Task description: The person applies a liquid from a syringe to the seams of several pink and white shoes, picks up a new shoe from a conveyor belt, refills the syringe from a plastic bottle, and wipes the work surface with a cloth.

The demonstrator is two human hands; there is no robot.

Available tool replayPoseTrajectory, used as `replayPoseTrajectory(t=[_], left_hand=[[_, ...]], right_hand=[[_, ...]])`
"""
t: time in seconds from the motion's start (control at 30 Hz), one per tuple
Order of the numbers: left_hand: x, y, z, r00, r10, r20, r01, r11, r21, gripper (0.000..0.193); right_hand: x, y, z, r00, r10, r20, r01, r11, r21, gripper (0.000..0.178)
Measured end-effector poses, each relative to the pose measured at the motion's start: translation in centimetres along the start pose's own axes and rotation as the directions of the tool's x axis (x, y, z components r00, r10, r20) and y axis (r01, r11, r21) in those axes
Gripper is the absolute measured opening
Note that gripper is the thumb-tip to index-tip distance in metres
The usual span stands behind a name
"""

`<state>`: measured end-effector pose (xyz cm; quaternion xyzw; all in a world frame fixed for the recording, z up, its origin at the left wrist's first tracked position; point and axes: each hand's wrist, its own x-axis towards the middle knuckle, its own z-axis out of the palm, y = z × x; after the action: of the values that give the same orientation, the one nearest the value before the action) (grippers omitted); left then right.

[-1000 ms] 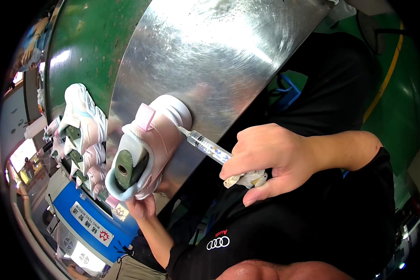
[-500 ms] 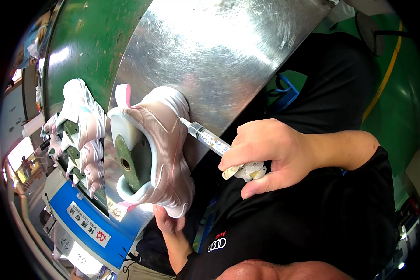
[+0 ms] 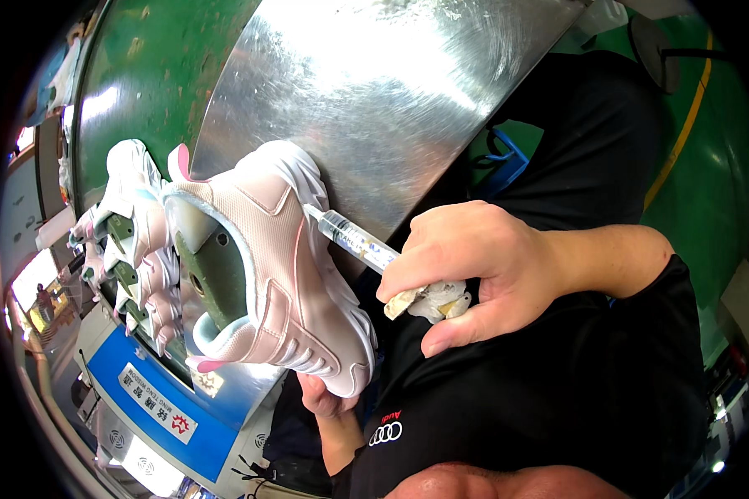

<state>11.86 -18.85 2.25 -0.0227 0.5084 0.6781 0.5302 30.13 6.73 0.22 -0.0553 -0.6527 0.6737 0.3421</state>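
My left hand grips a pale pink and white sneaker by its toe, its fingers partly hidden under the shoe. A green shoe last fills the sneaker's opening, and a pink pull loop stands at the heel. In my right hand is a clear syringe, held closed in the fingers. Its white tip meets the shoe's side, where the pink upper joins the white sole; whether it touches I cannot tell. A crumpled whitish wad is also tucked into the right palm.
Several similar sneakers stand in a row at the left, on a green surface. A shiny metal plate stretches behind the held shoe. At lower left is a blue and white machine panel. A blue frame part shows beside the dark trousers.
The sneaker has tilted, so more of its outer side and sole edge shows. My left hand has shifted slightly right and down with the toe. The syringe has moved a little left.
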Motion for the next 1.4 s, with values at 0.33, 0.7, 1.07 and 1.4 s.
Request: replayPoseTrajectory(t=[0.33,0.7,1.07,1.4], left_hand=[[-0.8,-0.8,-1.7,0.999,-0.036,-0.007,0.035,0.995,-0.095,0.074],[-0.4,-1.4,-0.2,0.999,-0.045,0.021,0.047,0.995,-0.092,0.073],[0.5,-4.4,-4.7,0.973,-0.174,0.152,0.18,0.984,-0.02,0.067],[3.5,-4.2,0.7,0.986,-0.095,0.133,0.077,0.988,0.133,0.052]], right_hand=[[-0.1,-0.1,0.6,0.999,-0.029,0.023,0.028,0.999,0.016,0.041],[-0.1,-0.7,1.0,0.999,-0.017,0.049,0.016,0.999,0.029,0.041],[0.1,-2.3,0.1,0.997,-0.061,0.054,0.06,0.998,0.019,0.038],[0.6,-2.7,-1.3,0.992,0.048,0.119,-0.064,0.99,0.128,0.04]])
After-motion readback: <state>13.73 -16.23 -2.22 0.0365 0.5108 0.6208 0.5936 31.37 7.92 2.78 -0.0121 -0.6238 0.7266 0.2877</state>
